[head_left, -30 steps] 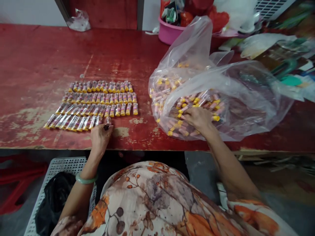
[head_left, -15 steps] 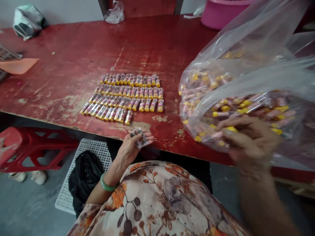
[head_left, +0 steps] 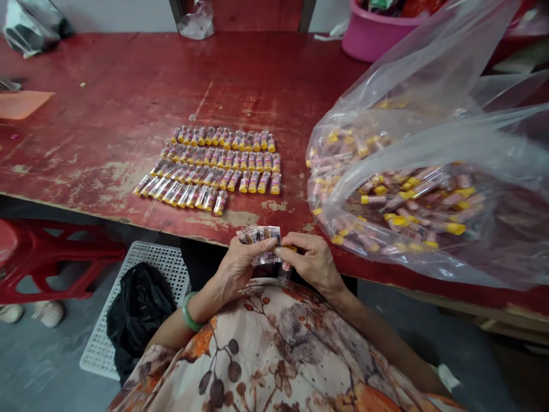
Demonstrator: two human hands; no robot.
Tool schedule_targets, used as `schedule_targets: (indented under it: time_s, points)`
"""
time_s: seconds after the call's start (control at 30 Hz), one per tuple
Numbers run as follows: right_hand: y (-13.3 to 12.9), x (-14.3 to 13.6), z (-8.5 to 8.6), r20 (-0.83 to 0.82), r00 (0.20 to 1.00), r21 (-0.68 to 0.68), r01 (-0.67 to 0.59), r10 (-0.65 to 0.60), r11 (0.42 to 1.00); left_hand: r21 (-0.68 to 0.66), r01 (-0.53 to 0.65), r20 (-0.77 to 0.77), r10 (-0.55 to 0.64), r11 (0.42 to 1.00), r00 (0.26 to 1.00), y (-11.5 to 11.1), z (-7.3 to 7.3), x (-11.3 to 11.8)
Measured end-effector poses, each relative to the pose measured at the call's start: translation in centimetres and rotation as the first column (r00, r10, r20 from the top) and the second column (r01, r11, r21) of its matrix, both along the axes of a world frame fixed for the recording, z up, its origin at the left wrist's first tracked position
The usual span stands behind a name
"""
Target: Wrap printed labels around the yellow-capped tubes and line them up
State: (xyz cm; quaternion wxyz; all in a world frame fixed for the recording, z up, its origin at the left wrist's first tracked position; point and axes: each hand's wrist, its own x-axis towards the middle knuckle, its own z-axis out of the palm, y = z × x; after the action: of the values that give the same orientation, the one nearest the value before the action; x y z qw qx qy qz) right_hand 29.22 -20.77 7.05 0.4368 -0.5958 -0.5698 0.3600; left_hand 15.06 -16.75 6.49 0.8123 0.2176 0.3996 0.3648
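Note:
My left hand (head_left: 239, 260) is closed on a small stack of printed paper slips (head_left: 266, 233), thumb on top. Right beside it, my right hand (head_left: 315, 263) pinches a small clear tube with a yellow cap (head_left: 285, 271), its fingertips touching the edge of the slips. Part of the tube is hidden by the fingers. Beyond the hands, several rows of yellow-capped tubes (head_left: 206, 197) with dark and purple contents lie side by side on the red table (head_left: 291, 86). To the right, a large clear plastic bag (head_left: 429, 137) lies open, full of loose pink tubes with yellow caps (head_left: 416, 200).
A pink basin (head_left: 380, 34) stands at the back right, and a crumpled clear bag (head_left: 196, 23) at the back edge. On the floor to the left are a red stool (head_left: 64, 252), a white perforated crate (head_left: 98, 343) and a black bag (head_left: 137, 309).
My right hand has come out of the plastic bag with a yellow-capped tube and met my left hand. The slips in my left hand are now fanned and held up near the table's edge.

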Motion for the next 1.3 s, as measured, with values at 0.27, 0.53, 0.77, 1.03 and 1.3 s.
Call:
schedule_targets:
  time_s: [0.27,0.53,0.77,1.03,1.3]
  points:
    - [0.3,0.8,0.0,-0.094,0.996,-0.130,-0.005,-0.008,0.991,-0.046,0.021,-0.018,-0.022,0.999,1.000,-0.2,-0.9,-0.6]
    - [-1.2,2.0,0.0,-0.249,0.968,-0.218,-0.014,-0.042,0.976,0.011,-0.079,-0.031,0.080,0.997,0.996,-0.3,-0.7,-0.1]
    - [-0.9,0.4,-0.2,-0.251,0.964,-0.292,0.011,-0.088,0.956,-0.006,0.049,-0.025,-0.049,0.999,0.999,-0.8,-0.4,0.0]
    - [-1.3,2.4,-0.1,-0.180,0.983,-0.161,-0.011,-0.019,0.987,0.009,-0.090,-0.036,0.090,0.996,0.995,0.0,-1.1,-0.1]
    - [-3.7,3.2,0.3,-0.167,0.976,0.143,-0.119,0.142,0.983,0.034,-0.215,0.009,0.215,0.976,0.977,0.2,-1.2,0.5]
